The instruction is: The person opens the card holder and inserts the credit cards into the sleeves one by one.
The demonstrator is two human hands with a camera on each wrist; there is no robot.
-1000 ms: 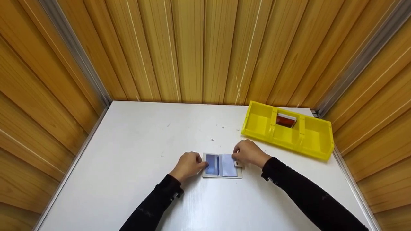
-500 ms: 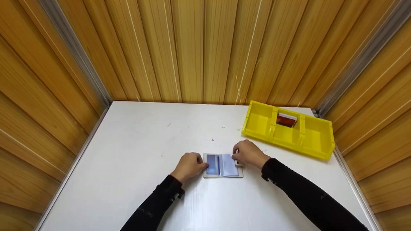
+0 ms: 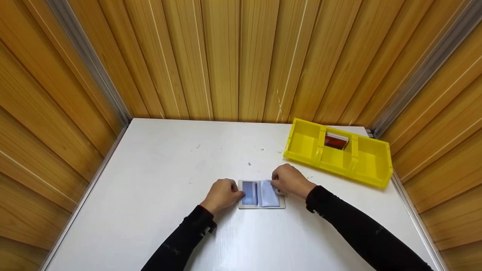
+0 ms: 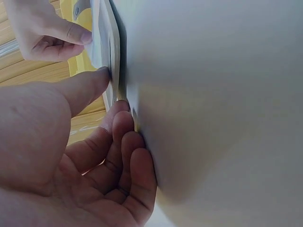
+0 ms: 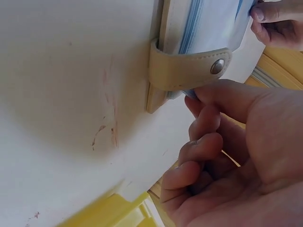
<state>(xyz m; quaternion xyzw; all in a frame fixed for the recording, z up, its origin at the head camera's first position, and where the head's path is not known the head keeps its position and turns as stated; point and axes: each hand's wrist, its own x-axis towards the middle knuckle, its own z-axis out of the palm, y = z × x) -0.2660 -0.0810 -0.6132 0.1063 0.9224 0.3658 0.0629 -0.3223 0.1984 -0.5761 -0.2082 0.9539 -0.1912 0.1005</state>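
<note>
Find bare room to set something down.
Free: white table left of the left hand, and the near strip between the black sleeves. Outer compartments of the yellow tray look bare. Crowded: the open card holder, gripped by left hand and right hand; the tray's middle compartment, holding a red item.

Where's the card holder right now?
In the head view, the card holder lies open on the table, below centre, between the left hand and right hand, with the yellow tray beyond it to the right.
</note>
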